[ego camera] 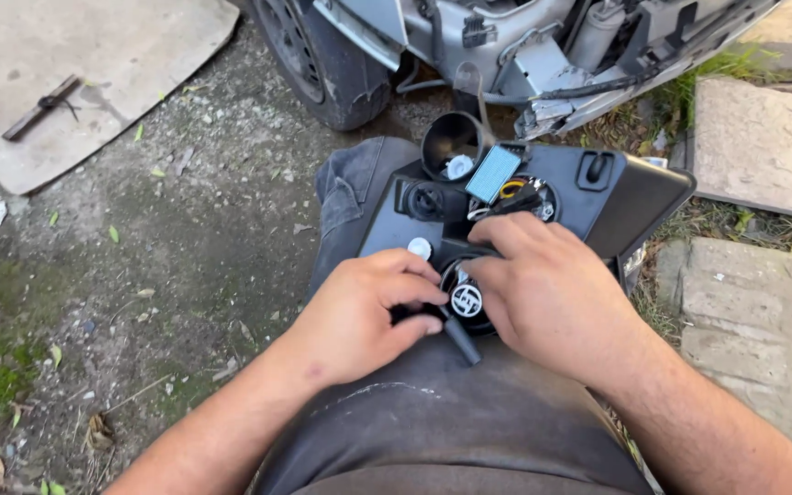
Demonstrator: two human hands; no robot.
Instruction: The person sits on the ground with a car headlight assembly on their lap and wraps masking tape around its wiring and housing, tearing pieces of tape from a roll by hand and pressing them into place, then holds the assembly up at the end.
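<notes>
1. A person is sitting with a black headlight housing [616,197] lying back-side-up across the lap, on dark grey trousers [433,422].
2. The left hand [359,316] is curling its fingers [405,275] narrowly around something small and dark at the near edge of the housing, just left of a round black cap [467,301] with a pale mark on it; what exactly the fingers are pinching is hidden by the hand.
3. A short black cylindrical stub [462,341], perhaps a tool handle or plug, is sticking out toward the near side from under the left thumb.
4. The right hand [552,293] is lying over the housing just right of the round cap, its fingers bent and pressing on the cap's rim and the plastic beside it; it is touching the cap rather than clearly closing around anything.
5. Farther along the housing, a round open socket [451,142], a small pale-blue rectangular part [493,172] and an orange-and-black connector [515,192] are showing.
6. On the far side, a car tyre [323,64] and an exposed grey car front [524,46] with hoses are standing on gravelly ground [167,238].
7. Concrete slabs [758,147] are lying at the right, with grass between them.
8. At the far left, a flat board [66,82] is lying on the ground.
</notes>
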